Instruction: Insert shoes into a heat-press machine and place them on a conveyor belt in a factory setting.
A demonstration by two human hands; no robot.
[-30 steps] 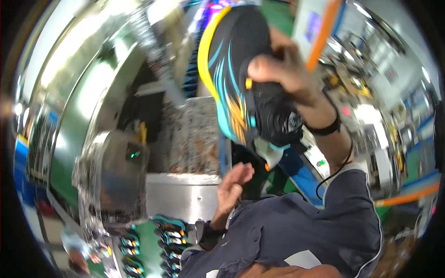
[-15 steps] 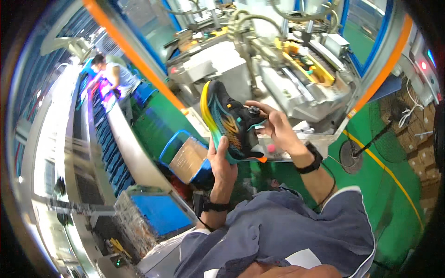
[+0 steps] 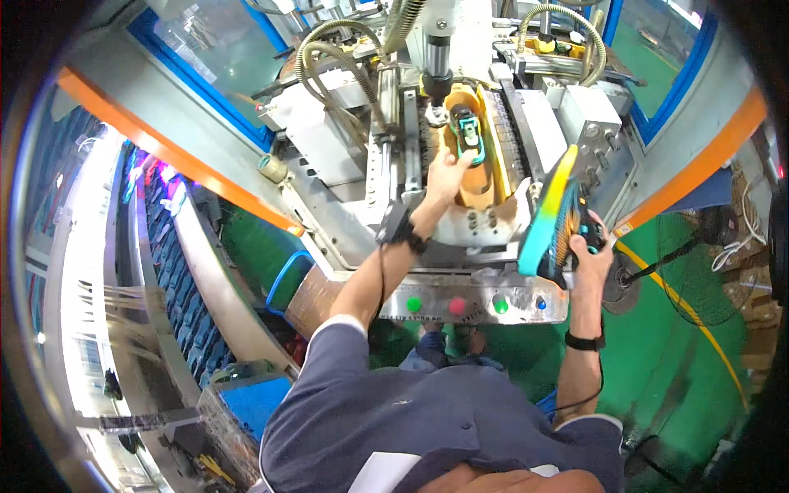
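While the left hand point(image 3: 446, 174) reaches forward into the press machine point(image 3: 460, 123), its fingers rest spread against the near edge of the tan shoe mould point(image 3: 479, 168), touching it without closing round anything. A second shoe with a teal and black upper point(image 3: 468, 131) sits upside down on that mould, directly under the vertical steel ram point(image 3: 436, 57). The right hand point(image 3: 590, 253) is wrapped firmly round the black upper of a sports shoe point(image 3: 552, 215), whose teal-to-yellow sole faces left and stands nearly upright, just beside the mould's right edge and above the metal control panel point(image 3: 472, 302) with its green, red and blue buttons. Ribbed hoses point(image 3: 329, 62) arch over the machine's left side, close to the left forearm's path. Steel blocks point(image 3: 588, 123) crowd the right side, near the held shoe's toe. Behind the right elbow the green floor point(image 3: 682, 370) lies open up to a standing fan point(image 3: 699, 271). To the left, a long conveyor point(image 3: 177, 271) runs away, well apart from both hands.
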